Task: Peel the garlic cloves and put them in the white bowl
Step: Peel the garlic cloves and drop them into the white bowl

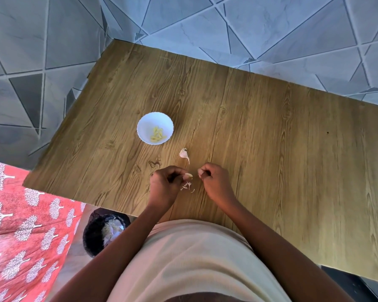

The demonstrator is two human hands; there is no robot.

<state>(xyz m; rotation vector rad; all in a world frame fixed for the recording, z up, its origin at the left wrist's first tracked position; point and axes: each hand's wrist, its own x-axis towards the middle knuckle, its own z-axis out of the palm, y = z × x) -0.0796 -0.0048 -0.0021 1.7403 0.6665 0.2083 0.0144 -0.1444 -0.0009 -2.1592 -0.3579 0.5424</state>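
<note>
A garlic clove [188,175] is pinched at the curled fingertips of the left hand [165,188], half hidden. The right hand [214,182] is curled too; what it holds cannot be seen. The white bowl [155,128] is set beyond the fingers.

You are working at a wood-grain table [260,127] set over a tiled floor. On it, left of centre, stands a white bowl [147,124] with a scalloped rim, holding peeled yellow cloves [157,135]. Near the bowl, toward you and a little to the right, lies a piece of garlic [184,154] with its skin on. Closer to you, small skin scraps [187,186] lie scattered on the tabletop.
</note>
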